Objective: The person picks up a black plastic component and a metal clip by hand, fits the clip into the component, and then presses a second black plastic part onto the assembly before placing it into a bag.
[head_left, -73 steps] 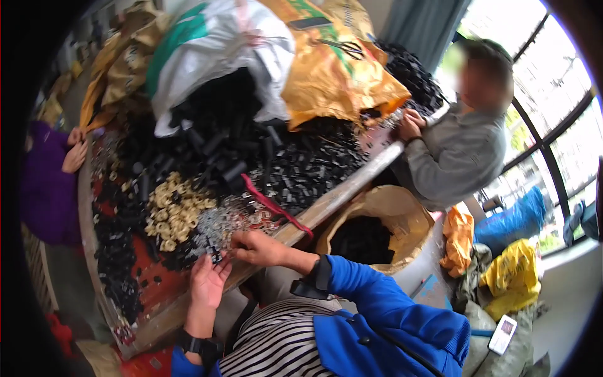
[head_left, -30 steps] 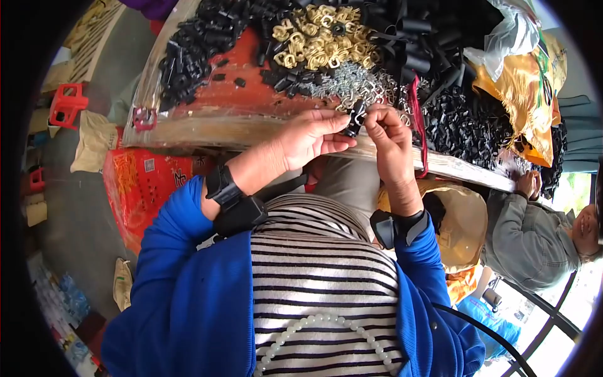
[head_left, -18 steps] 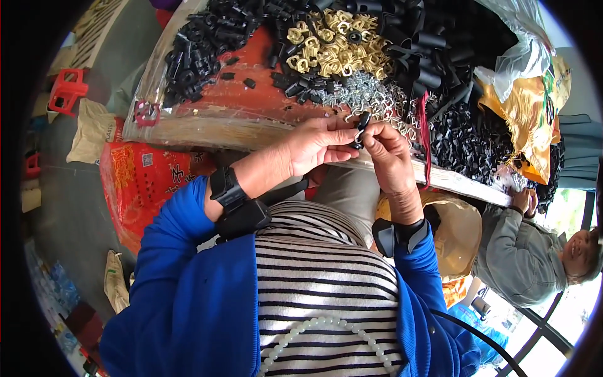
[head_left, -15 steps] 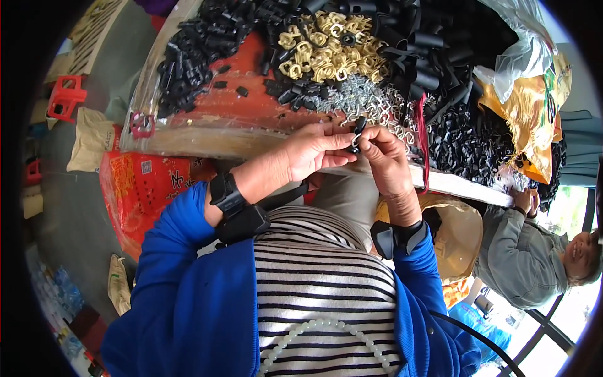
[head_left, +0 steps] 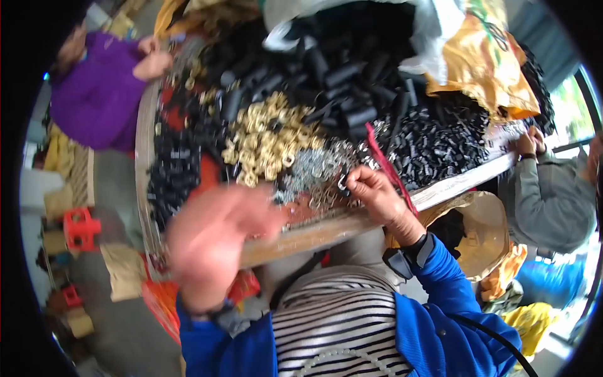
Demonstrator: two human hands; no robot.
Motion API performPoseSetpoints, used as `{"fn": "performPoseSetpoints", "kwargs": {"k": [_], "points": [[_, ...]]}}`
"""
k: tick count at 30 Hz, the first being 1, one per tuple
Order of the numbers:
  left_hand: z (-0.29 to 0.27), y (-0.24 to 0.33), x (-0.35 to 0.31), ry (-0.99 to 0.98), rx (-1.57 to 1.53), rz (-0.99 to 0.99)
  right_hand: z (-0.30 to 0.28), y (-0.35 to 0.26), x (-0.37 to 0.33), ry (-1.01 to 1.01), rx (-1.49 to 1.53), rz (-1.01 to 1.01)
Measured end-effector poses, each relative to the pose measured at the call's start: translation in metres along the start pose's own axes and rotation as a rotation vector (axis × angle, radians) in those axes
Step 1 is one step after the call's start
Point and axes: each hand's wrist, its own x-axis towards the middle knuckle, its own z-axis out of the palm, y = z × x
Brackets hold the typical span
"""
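Note:
My left hand (head_left: 217,235) is smeared by motion over the front edge of the table, left of the middle, so its fingers do not show clearly. In a pinch between thumb and fingertips, my right hand (head_left: 380,196) holds a small black piece with a metal ring (head_left: 343,182). Just beyond that hand spreads a pile of small silver metal rings and hooks (head_left: 314,169). Gold-coloured metal clasps (head_left: 270,138) lie heaped to the left of it. Black plastic pieces (head_left: 173,176) cover the table's left side.
A dark red strap (head_left: 389,166) hangs over the table's wooden edge (head_left: 308,240). Larger black tubes (head_left: 345,75) and a yellow sack (head_left: 483,69) lie farther back. A person in purple (head_left: 97,94) works at the far left, another in grey (head_left: 549,201) at the right. An open sack (head_left: 487,232) stands below the edge.
My hands have parted: the left has swung away to the left, while the right keeps the small black piece. The view has shifted, bringing the person in purple more fully into sight.

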Motion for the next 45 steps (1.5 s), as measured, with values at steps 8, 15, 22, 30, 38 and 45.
{"fn": "performPoseSetpoints", "kwargs": {"k": [8,15,22,30,38,45], "points": [[0.054,0.107,-0.029,-0.656,-0.044,0.676,0.013,0.004,-0.015,-0.098,-0.076,-0.057],[0.046,0.130,-0.062,-0.803,-0.014,0.859,0.034,0.002,-0.040,-0.098,-0.088,-0.063],[0.070,0.137,-0.105,-0.448,0.063,1.240,0.037,0.001,-0.048,-0.152,-0.067,-0.059],[0.055,0.138,-0.079,-0.810,0.092,1.026,0.034,0.000,-0.042,-0.131,-0.070,-0.032],[0.057,0.116,-0.052,-0.638,0.061,0.977,0.024,0.004,-0.027,-0.096,-0.018,0.017],[0.046,0.123,-0.045,-0.736,0.176,0.817,0.017,0.006,-0.021,-0.085,0.034,0.049]]}}
